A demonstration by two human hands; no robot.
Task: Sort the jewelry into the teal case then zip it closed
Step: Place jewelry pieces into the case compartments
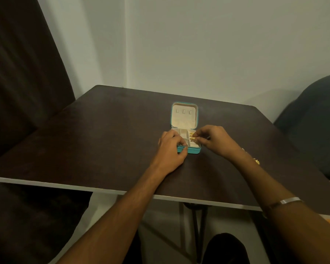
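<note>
Both my hands at the open case.

The case [189, 149] sits at twelve o'clock on the table [103, 140], lid up. My left hand [170, 149] reaches in from seven o'clock, fingers curled round the case's near-left corner, gripping it. My right hand [215, 140] comes from four o'clock, fingertips pressed together, pinching gold jewelry [192, 138] over the right compartments. More jewelry [256, 161] lies on the table at three o'clock, beside my right forearm.

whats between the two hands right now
In the head view, the open tray of the teal case lies between the left hand and right hand, with gold jewelry in its right-side compartments.
</note>
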